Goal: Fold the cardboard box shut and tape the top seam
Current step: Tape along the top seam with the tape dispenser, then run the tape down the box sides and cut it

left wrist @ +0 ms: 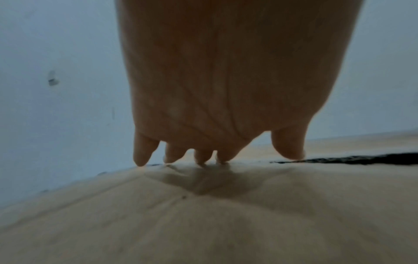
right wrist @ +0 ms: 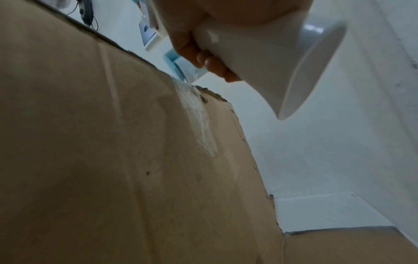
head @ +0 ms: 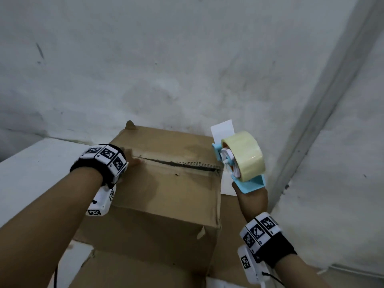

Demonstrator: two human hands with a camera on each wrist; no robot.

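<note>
Brown corrugated cardboard box [head: 166, 183] stands on a white table [head: 31, 169] against a pale grey wall [head: 187, 59], its top flaps folded down so that they meet along a dark, ragged seam [head: 176, 162] running left to right. The left hand [head: 129, 161] lies at the left end of that seam with its fingers [left wrist: 142, 157] straight and spread, their tips pressing on the cardboard, holding nothing. The right hand [head: 252, 199] is curled round the white handle [right wrist: 260, 59] of a light blue plastic tape dispenser [head: 247, 179], which carries a roll of clear yellowish packing tape [head: 245, 156]. The dispenser's front edge sits at the right end of the seam, at the box's top right corner. In the right wrist view a wrinkled strip of clear tape [right wrist: 199, 117] is stuck to the box's side just below that corner. Flattened cardboard [head: 135, 271] lies under the box toward the near edge.
</note>
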